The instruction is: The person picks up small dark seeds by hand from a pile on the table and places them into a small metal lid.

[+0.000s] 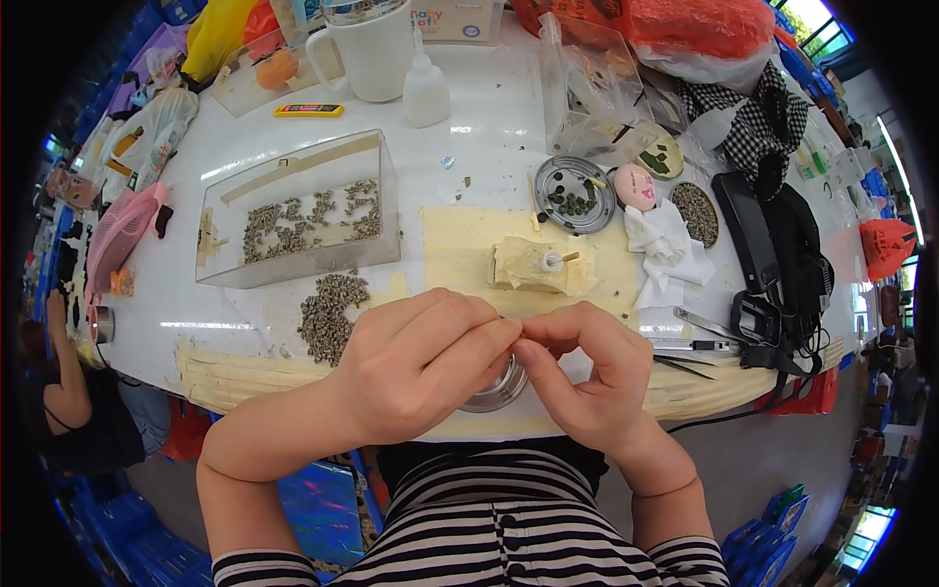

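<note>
My left hand (416,367) and my right hand (592,367) meet fingertip to fingertip close to the table's front edge. Both are closed in a pinch on something too small and too covered to make out. Partly hidden under them is a round metal dish (504,391). Left of my hands lies a loose pile of small grey-brown metallic pieces (333,318). Just beyond my fingers sits a tape-covered block (538,269) with a small white, brown-tipped piece on top. Farther back, a round clear dish (608,210) holds dark green pieces.
A clear plastic box (391,220) with more metallic pieces stands left, a white mug (377,59) and squeeze bottle (426,93) behind it. Right are crumpled tissue (670,245), tweezers (685,364), a cutter knife (694,344) and a black bag (792,235). Another person (88,411) sits far left.
</note>
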Demonstrator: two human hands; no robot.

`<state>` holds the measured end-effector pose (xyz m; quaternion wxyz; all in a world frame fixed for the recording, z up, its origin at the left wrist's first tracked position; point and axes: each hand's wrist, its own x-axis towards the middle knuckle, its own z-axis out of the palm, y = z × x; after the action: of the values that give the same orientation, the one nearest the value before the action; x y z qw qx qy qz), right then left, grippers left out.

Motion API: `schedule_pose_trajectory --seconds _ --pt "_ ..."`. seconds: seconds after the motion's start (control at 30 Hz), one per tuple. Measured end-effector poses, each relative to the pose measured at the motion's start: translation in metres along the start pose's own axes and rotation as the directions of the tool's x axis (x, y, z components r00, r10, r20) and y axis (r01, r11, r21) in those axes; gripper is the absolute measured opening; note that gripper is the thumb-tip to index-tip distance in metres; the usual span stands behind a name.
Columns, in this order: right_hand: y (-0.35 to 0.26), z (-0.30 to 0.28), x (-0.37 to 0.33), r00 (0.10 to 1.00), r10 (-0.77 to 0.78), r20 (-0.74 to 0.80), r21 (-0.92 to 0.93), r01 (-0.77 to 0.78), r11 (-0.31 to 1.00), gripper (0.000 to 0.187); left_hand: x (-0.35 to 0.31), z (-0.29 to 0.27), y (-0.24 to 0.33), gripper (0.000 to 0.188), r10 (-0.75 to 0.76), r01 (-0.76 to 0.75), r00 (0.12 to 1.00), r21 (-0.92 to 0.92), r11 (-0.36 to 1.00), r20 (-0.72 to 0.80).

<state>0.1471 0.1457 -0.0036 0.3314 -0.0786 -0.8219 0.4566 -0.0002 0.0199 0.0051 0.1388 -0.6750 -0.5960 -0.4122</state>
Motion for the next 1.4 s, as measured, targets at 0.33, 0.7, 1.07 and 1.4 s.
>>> schedule_pose_trajectory --seconds 0.33,0.7,1.07,1.4 --pt "-0.004 -0.015 -0.002 0.858 0.415 0.303 0.514 -0.514 0.687 0.010 0.004 -0.006 -0.001 0.026 -0.105 0.119 0.992 -0.246 0.962 0.069" --pt "0.000 -0.018 0.001 0.820 0.406 0.403 0.638 -0.570 0.518 0.013 0.002 -0.004 -0.004 0.025 -0.160 0.176 0.984 -0.385 0.906 0.071" --pt "0.003 0.002 0.000 0.973 -0.228 -0.028 -0.255 0.214 0.943 0.013 0.000 0.001 -0.003 0.031 0.016 -0.016 1.000 0.049 0.999 -0.002" --pt "-0.003 -0.009 -0.003 0.922 0.346 0.173 0.424 -0.387 0.819 0.009 0.001 -0.004 -0.001 0.032 0.027 -0.027 1.000 -0.058 0.998 0.009"
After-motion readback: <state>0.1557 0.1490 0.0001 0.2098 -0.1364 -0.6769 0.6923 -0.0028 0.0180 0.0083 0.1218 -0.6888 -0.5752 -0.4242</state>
